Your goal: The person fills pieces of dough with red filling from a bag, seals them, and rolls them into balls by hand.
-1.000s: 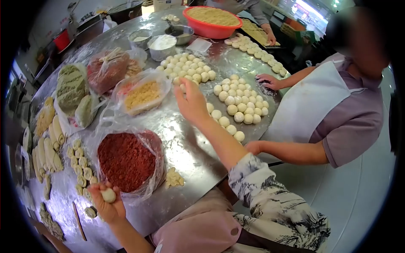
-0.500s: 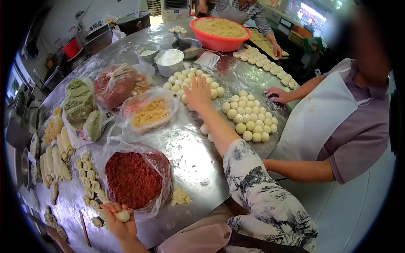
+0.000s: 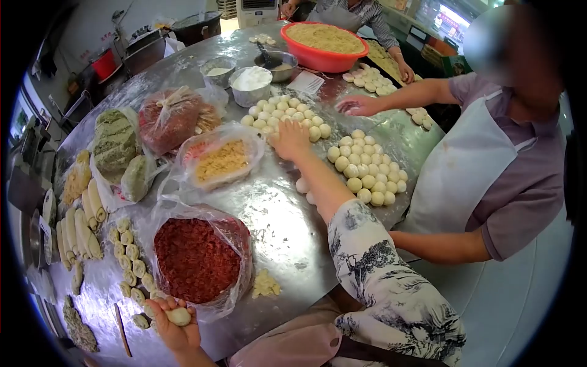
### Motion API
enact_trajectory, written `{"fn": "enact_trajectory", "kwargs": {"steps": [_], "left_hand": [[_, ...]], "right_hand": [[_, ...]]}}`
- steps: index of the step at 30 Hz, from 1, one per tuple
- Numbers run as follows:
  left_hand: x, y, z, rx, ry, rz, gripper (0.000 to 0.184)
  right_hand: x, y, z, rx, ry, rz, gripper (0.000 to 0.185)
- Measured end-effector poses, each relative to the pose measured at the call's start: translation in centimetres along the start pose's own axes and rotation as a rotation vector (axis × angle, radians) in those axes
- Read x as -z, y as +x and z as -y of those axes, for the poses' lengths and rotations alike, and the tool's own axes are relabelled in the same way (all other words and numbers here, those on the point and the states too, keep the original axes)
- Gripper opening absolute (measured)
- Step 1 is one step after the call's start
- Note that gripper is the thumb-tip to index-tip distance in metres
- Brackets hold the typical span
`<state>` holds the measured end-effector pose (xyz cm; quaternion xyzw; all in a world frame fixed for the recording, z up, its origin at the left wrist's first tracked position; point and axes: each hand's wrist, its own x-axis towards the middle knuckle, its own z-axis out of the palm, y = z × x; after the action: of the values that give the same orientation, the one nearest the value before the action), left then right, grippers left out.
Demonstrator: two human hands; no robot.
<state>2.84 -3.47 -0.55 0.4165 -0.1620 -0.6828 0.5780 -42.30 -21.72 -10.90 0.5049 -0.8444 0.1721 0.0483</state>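
In my left hand (image 3: 174, 333), at the lower left, a pale dough ball (image 3: 179, 316) rests between curled fingers. This hand is beside the plastic bag of dark red filling (image 3: 195, 260). My right hand (image 3: 290, 140) reaches to the near edge of a cluster of floured dough balls (image 3: 287, 109). Its fingers are bent down among them, and whatever is under them is hidden. To the right lies a second group of dough balls (image 3: 367, 168). Small coiled dough pieces (image 3: 126, 251) line the table left of the red filling.
A tub of yellow filling (image 3: 221, 162), bagged pink filling (image 3: 168, 119) and green filling (image 3: 115, 144) stand on the metal table (image 3: 287, 235). Behind are a bowl of white powder (image 3: 251, 85) and a red basin (image 3: 324, 58). A co-worker's hand (image 3: 362, 105) is near my right hand.
My right hand has drawn back slightly toward me, its spread fingers now bent. The co-worker's hand has moved left and farther across the table. My left hand still holds the dough ball.
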Motion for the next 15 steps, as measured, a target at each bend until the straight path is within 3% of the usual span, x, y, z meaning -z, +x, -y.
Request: {"fn": "enact_trajectory", "kwargs": {"steps": [2,5,9,11,13,15], "left_hand": [[0.2,0.2,0.0,0.013,-0.020,0.017,0.037],[0.3,0.3,0.1,-0.023,0.001,0.026,0.035],[0.6,0.5,-0.1,-0.007,0.012,0.022,0.037],[0.8,0.5,0.1,-0.011,0.027,0.019,0.036],[0.7,0.7,0.5,0.004,0.027,0.019,0.036],[0.7,0.7,0.8,0.027,0.016,0.010,0.036]], "right_hand": [[0.0,0.0,-0.2,0.006,-0.048,0.179,0.067],[4.5,0.5,-0.6,-0.055,0.203,0.200,0.066],[8.2,3.2,-6.1,-0.546,0.490,-0.262,0.067],[7.3,6.5,-12.4,-0.652,0.440,-0.375,0.060],[9.9,7.0,-15.6,-0.679,0.441,-0.221,0.081],[12.1,7.2,-17.4,-0.700,0.434,-0.152,0.085]]}}
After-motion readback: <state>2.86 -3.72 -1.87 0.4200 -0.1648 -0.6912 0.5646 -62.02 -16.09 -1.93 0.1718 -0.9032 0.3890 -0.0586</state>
